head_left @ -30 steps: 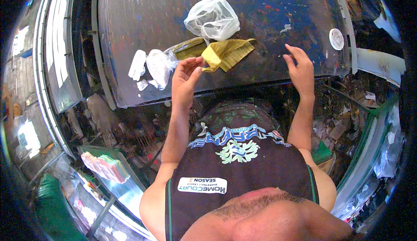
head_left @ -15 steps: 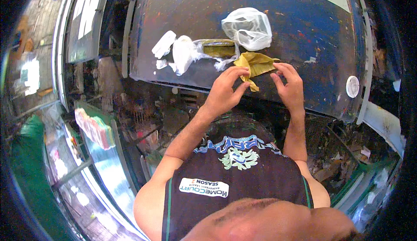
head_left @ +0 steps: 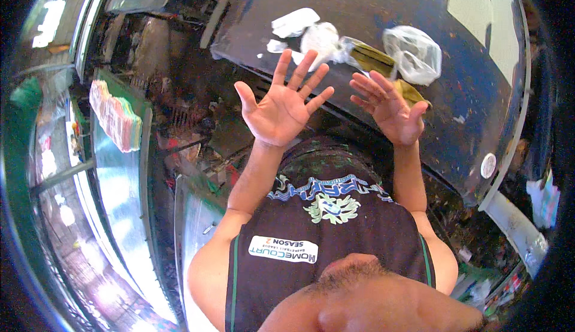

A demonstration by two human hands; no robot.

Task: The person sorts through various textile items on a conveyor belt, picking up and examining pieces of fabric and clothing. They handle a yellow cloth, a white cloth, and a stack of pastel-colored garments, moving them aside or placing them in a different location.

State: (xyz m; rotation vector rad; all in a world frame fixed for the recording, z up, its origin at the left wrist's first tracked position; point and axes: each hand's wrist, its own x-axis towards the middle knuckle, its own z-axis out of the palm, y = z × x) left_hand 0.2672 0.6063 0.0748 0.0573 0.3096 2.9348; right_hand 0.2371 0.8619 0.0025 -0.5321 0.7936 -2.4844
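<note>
Both of my hands are raised with bare palms showing. My left hand (head_left: pixel 280 107) has its fingers spread wide, in front of the table's near edge. My right hand (head_left: pixel 390 107) is also open, fingers stretched out, and partly covers a yellow-green leaf (head_left: pixel 409 92) on the table. Beyond the hands lies a long olive-green leaf-wrapped bundle (head_left: pixel 372 58) in clear plastic. A crumpled white plastic bag (head_left: pixel 322 41) sits at its left end, and a round, clear plastic bag (head_left: pixel 413 53) at its right.
These things lie on a dark, paint-worn table (head_left: pixel 359 2). A white packet (head_left: pixel 295 22) is at the far left of the group, and a round white disc (head_left: pixel 488 165) near the right edge. A stack of coloured sheets (head_left: pixel 117 116) stands on a ledge at left.
Both hands have let go of the yellow-green leaf, which now lies on the table. They have opened and turned palms up. The view has shifted, so the table items appear further right.
</note>
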